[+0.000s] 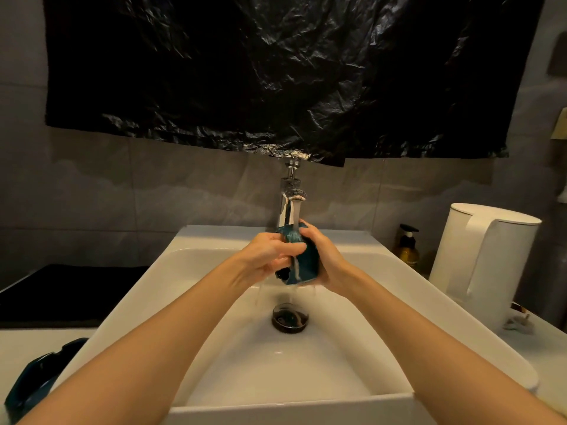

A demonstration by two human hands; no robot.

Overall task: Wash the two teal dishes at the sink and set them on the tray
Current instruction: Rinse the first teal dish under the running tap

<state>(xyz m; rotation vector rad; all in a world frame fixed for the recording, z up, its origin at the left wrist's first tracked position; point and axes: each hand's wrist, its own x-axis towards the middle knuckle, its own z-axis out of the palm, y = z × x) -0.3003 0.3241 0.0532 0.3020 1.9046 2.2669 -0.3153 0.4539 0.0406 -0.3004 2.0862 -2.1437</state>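
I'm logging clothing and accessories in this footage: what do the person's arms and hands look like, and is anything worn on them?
Both arms are bare as far as the frame shows: no sleeve reaches the left forearm or the right forearm. The left hand and right hand wear no gloves. No watch, bracelet or ring is visible on the parts that show. Both hands look wet.

One dish (302,259) under faucet (287,207), over sink (310,366)

Surface: white countertop (21,340)
Centre: white rectangular ceramic basin (138,280)
Your left: black flat tray (61,292); teal glazed dish (32,383)
Your right: white plastic jug kettle (478,265); amber pump bottle (407,251)
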